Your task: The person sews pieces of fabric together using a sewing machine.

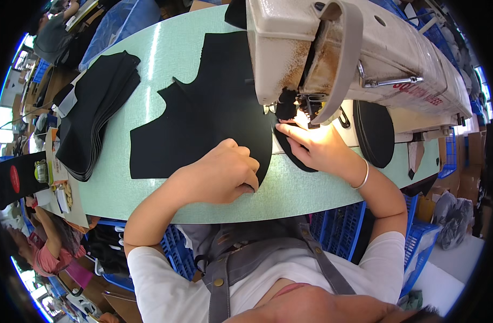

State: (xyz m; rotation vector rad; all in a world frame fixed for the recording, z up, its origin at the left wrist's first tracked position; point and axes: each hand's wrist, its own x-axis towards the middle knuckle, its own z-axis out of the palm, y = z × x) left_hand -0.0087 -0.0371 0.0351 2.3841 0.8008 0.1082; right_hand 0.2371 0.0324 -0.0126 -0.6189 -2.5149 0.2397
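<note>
Visibly, red lettering [418,92] runs along the arm of the white sewing machine [281,59] at the upper right of the frame, and a red oval mark [14,179] sits on a dark surface at the far left. Left of frame centre, the large black fabric panel [203,116] lies flat, its lower-right edge at the left hand [219,171], whose fingers are curled nearly closed; whether they pinch the cloth cannot be told. Right of centre, the right hand [323,149] rests with fingers extended, slightly spread, upon the small black piece [291,154] beside the lit needle area.
</note>
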